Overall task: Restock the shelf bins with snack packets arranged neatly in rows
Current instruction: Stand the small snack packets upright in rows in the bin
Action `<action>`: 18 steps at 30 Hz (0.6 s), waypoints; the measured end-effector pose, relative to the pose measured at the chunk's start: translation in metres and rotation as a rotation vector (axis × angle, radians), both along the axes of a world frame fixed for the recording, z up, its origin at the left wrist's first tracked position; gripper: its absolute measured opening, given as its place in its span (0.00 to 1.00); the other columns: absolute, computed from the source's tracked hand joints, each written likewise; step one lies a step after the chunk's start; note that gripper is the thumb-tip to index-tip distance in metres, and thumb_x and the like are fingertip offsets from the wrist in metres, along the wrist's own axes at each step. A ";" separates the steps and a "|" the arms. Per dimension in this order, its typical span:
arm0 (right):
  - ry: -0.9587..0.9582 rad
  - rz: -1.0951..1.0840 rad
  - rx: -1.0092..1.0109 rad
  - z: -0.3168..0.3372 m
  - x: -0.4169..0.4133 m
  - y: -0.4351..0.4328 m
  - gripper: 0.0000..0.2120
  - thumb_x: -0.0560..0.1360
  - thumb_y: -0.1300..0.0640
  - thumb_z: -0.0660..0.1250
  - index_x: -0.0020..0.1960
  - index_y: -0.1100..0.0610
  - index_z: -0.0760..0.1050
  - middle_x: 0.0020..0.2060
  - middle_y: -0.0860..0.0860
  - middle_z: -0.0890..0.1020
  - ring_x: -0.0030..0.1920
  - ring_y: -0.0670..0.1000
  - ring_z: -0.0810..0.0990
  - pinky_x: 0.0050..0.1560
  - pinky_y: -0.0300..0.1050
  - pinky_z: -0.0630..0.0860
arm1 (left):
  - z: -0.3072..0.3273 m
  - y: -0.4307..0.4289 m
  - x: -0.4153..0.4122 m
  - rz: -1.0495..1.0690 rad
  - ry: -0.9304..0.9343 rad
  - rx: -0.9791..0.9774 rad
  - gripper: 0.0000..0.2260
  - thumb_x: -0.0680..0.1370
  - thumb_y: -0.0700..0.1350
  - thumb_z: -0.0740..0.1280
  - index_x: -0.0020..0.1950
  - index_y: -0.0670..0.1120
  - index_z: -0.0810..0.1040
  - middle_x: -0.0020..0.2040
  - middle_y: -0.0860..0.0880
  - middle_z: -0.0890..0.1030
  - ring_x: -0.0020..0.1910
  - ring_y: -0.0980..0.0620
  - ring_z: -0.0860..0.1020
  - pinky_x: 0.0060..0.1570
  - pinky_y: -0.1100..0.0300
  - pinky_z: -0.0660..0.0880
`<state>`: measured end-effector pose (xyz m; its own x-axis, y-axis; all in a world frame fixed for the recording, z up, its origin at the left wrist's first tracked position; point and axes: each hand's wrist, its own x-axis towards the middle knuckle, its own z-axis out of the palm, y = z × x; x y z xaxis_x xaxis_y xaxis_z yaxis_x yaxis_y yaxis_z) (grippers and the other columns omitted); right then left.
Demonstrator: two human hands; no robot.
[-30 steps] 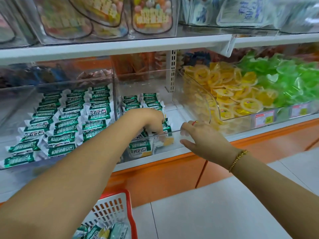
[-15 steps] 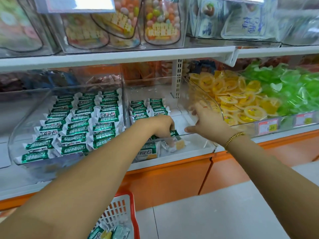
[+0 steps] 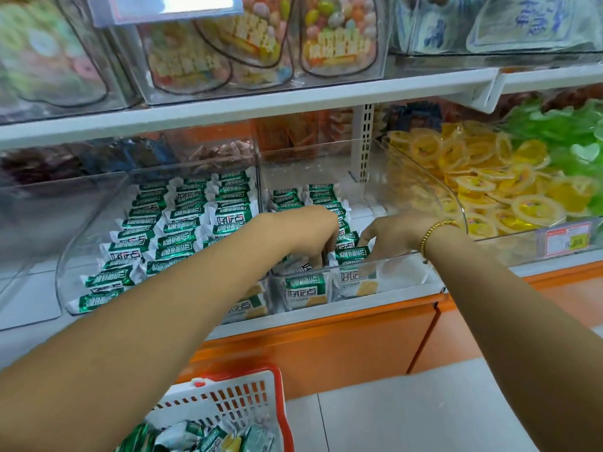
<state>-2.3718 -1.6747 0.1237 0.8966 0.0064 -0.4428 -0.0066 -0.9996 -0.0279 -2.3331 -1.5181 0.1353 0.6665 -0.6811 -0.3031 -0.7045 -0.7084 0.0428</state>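
Both arms reach into the clear bin (image 3: 403, 275): left hand (image 3: 306, 234) curls down among the green packets (image 3: 321, 194), grip unclear, right hand (image 3: 393, 234) touches one with relaxed fingers; two rows lie beyond.

Bright even light, wide-angle bending at edges, top shelf blurred
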 end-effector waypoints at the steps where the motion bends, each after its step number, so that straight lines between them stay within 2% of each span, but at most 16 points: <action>1: -0.003 -0.014 0.026 -0.001 0.001 -0.001 0.30 0.68 0.38 0.72 0.65 0.49 0.73 0.55 0.45 0.75 0.47 0.48 0.80 0.48 0.44 0.78 | 0.000 0.000 -0.001 -0.007 -0.016 0.018 0.13 0.68 0.40 0.77 0.51 0.44 0.81 0.40 0.50 0.79 0.36 0.52 0.74 0.29 0.62 0.66; 3: -0.019 -0.022 0.043 -0.002 0.001 -0.003 0.26 0.67 0.40 0.74 0.60 0.50 0.77 0.51 0.45 0.76 0.41 0.46 0.77 0.37 0.38 0.71 | 0.003 0.000 -0.003 -0.015 -0.039 0.048 0.10 0.68 0.40 0.77 0.47 0.42 0.83 0.42 0.46 0.82 0.36 0.51 0.75 0.29 0.63 0.67; 5: -0.040 -0.026 0.042 -0.003 0.002 -0.006 0.25 0.66 0.40 0.75 0.58 0.51 0.78 0.52 0.46 0.79 0.42 0.47 0.77 0.35 0.38 0.68 | 0.005 0.002 -0.003 -0.017 -0.046 0.052 0.06 0.69 0.40 0.76 0.45 0.42 0.84 0.40 0.47 0.83 0.34 0.53 0.76 0.28 0.66 0.68; 8: -0.064 -0.031 0.042 -0.004 0.001 -0.008 0.25 0.67 0.41 0.74 0.58 0.53 0.78 0.55 0.49 0.80 0.48 0.50 0.77 0.40 0.39 0.69 | 0.013 0.010 -0.004 0.036 -0.044 -0.064 0.00 0.71 0.39 0.74 0.41 0.42 0.84 0.32 0.53 0.80 0.29 0.61 0.75 0.29 0.69 0.69; 9: -0.075 -0.027 0.025 -0.004 0.001 -0.008 0.24 0.68 0.41 0.73 0.58 0.53 0.78 0.57 0.50 0.79 0.52 0.52 0.77 0.43 0.39 0.70 | 0.015 0.013 -0.005 0.080 -0.045 -0.144 0.01 0.72 0.38 0.73 0.40 0.42 0.83 0.31 0.54 0.80 0.27 0.62 0.76 0.29 0.69 0.70; 12: -0.093 -0.034 0.016 -0.003 0.000 -0.011 0.23 0.69 0.42 0.73 0.59 0.54 0.78 0.57 0.53 0.79 0.56 0.54 0.76 0.49 0.41 0.70 | 0.012 0.022 -0.011 0.201 -0.073 -0.327 0.04 0.74 0.37 0.70 0.40 0.41 0.82 0.35 0.50 0.83 0.31 0.60 0.78 0.34 0.66 0.75; 15: -0.084 -0.052 0.039 0.000 -0.003 -0.011 0.23 0.69 0.44 0.74 0.59 0.54 0.78 0.57 0.52 0.79 0.56 0.53 0.76 0.49 0.40 0.70 | 0.002 0.024 -0.021 0.204 -0.111 -0.178 0.06 0.75 0.34 0.66 0.39 0.39 0.79 0.39 0.44 0.81 0.37 0.49 0.79 0.42 0.57 0.77; 17: -0.100 -0.056 0.035 0.001 -0.004 -0.009 0.22 0.69 0.45 0.74 0.59 0.53 0.78 0.58 0.52 0.79 0.56 0.53 0.76 0.49 0.40 0.70 | -0.002 0.021 -0.024 0.199 -0.174 -0.061 0.11 0.74 0.31 0.64 0.33 0.42 0.72 0.36 0.45 0.77 0.36 0.47 0.76 0.41 0.54 0.77; 18: -0.112 -0.055 0.030 0.001 -0.004 -0.007 0.21 0.69 0.45 0.74 0.59 0.53 0.78 0.59 0.52 0.78 0.56 0.53 0.76 0.49 0.40 0.70 | -0.001 0.019 -0.025 0.200 -0.201 -0.026 0.14 0.73 0.30 0.63 0.31 0.43 0.68 0.33 0.47 0.74 0.33 0.48 0.74 0.38 0.54 0.76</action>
